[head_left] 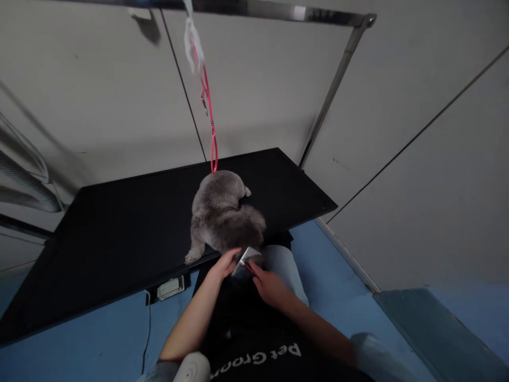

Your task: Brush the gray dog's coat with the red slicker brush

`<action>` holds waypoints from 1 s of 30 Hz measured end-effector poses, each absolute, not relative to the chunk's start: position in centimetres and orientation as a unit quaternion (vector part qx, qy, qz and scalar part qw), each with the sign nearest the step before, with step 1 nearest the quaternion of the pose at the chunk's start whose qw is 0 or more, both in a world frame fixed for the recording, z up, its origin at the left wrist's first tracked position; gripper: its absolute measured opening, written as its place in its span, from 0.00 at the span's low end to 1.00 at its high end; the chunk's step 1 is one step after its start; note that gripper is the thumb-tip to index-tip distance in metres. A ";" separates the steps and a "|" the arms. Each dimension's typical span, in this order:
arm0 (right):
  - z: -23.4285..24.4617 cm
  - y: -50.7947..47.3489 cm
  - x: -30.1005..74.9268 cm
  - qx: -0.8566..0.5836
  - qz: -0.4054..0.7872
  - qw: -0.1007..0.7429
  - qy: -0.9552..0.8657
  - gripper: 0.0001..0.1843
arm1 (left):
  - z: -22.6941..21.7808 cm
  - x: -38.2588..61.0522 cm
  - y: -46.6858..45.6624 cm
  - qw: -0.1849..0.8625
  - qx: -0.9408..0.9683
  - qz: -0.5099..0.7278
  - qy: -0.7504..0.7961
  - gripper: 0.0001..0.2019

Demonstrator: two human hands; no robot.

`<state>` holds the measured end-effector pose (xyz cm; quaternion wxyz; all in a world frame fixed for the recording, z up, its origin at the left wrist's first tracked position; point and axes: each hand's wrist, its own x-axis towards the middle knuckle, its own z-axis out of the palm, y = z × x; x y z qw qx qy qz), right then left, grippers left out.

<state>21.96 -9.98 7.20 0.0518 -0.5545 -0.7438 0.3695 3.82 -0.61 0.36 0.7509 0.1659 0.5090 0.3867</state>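
A grey, fluffy-coated dog (218, 204) is on the black grooming table (131, 228), curled toward me at the table's near edge. A darker, fluffier part of it hangs over my hands; whether that is its head or another part I cannot tell. My right hand (268, 284) grips the dark reddish handle of a slicker brush (250, 254), whose flat silvery head is tilted just under the fur. My left hand (226, 262) is closed right beside the brush head, against the dog's near side; what its fingers hold is hidden.
A pink grooming leash (213, 151) hangs from the metal overhead bar (254, 9) down to the dog. One metal post (334, 87) rises at the table's right. Under the near edge sits a white box-like device (170, 287) with a cord. A ribbed hose (27, 180) hangs at left.
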 end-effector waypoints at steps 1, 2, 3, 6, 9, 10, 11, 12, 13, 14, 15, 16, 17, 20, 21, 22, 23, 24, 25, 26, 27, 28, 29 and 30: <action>6.8 -10.3 22.2 -0.567 0.373 0.046 -0.733 0.30 | 0.4 3.8 -0.7 0.750 0.169 0.398 0.500 0.05; 6.4 -10.9 22.7 -0.570 0.384 0.035 -0.726 0.29 | 0.4 3.9 -0.7 0.750 0.172 0.409 0.491 0.08; 6.1 -11.5 23.3 -0.562 0.400 0.022 -0.724 0.28 | 0.4 3.9 -0.8 0.749 0.173 0.418 0.485 0.10; 6.1 -12.6 24.3 -0.523 0.432 0.013 -0.735 0.25 | 0.3 4.0 -0.8 0.743 0.171 0.422 0.490 0.11; 6.6 -11.3 23.1 -0.538 0.404 0.053 -0.738 0.27 | 0.2 3.8 -0.6 0.756 0.167 0.374 0.510 0.07; 6.6 -10.7 22.8 -0.555 0.388 0.060 -0.734 0.29 | 0.2 3.8 -0.6 0.756 0.174 0.367 0.514 0.07; 6.5 -10.4 22.6 -0.571 0.376 0.058 -0.727 0.30 | 0.1 3.8 -0.6 0.746 0.187 0.376 0.516 0.08; 6.3 -10.3 22.8 -0.584 0.369 0.052 -0.721 0.30 | 0.0 3.8 -0.6 0.731 0.205 0.399 0.515 0.11; 6.1 -10.5 23.1 -0.590 0.372 0.041 -0.716 0.29 | -0.1 3.9 -0.6 0.714 0.221 0.426 0.510 0.15; 6.0 -10.9 23.6 -0.587 0.382 0.024 -0.713 0.28 | -0.2 4.0 -0.6 0.702 0.231 0.448 0.503 0.18; 5.9 -11.3 24.1 -0.581 0.395 0.009 -0.711 0.26 | -0.3 4.1 -0.7 0.696 0.231 0.461 0.499 0.19; 5.9 -11.7 24.4 -0.574 0.405 0.000 -0.712 0.25 | -0.3 4.2 -0.7 0.699 0.225 0.463 0.496 0.19; 6.0 -12.0 24.5 -0.566 0.410 0.000 -0.715 0.24 | -0.2 4.3 -0.7 0.705 0.215 0.456 0.499 0.17; 6.4 -11.3 23.5 -0.558 0.388 0.050 -0.732 0.27 | 0.4 4.4 -0.7 0.734 0.190 0.406 0.511 0.12; 6.4 -10.9 23.1 -0.565 0.377 0.063 -0.731 0.28 | 0.6 4.4 -0.7 0.743 0.186 0.390 0.512 0.10; 6.3 -10.5 22.8 -0.575 0.369 0.065 -0.727 0.29 | 0.7 4.3 -0.7 0.745 0.183 0.383 0.515 0.09; 6.1 -10.3 22.8 -0.588 0.363 0.058 -0.720 0.30 | 0.8 4.3 -0.7 0.740 0.183 0.386 0.519 0.08; 6.0 -10.2 23.1 -0.599 0.360 0.044 -0.714 0.29 | 0.8 4.3 -0.8 0.731 0.186 0.398 0.523 0.09; 5.9 -10.4 23.5 -0.604 0.360 0.028 -0.710 0.29 | 0.7 4.3 -0.8 0.720 0.190 0.412 0.526 0.10; 5.8 -10.6 23.9 -0.603 0.361 0.012 -0.711 0.27 | 0.6 4.3 -0.8 0.712 0.194 0.423 0.526 0.12; 5.9 -10.7 24.3 -0.598 0.362 0.000 -0.715 0.26 | 0.5 4.3 -0.8 0.710 0.199 0.429 0.522 0.13; 6.1 -10.8 24.5 -0.592 0.360 -0.004 -0.721 0.25 | 0.3 4.3 -0.7 0.710 0.203 0.431 0.519 0.14; 6.4 -10.8 24.4 -0.582 0.358 0.000 -0.730 0.25 | 0.2 4.2 -0.7 0.711 0.207 0.429 0.518 0.15; 6.6 -10.6 24.1 -0.574 0.355 0.012 -0.738 0.26 | 0.1 4.2 -0.6 0.715 0.208 0.420 0.518 0.15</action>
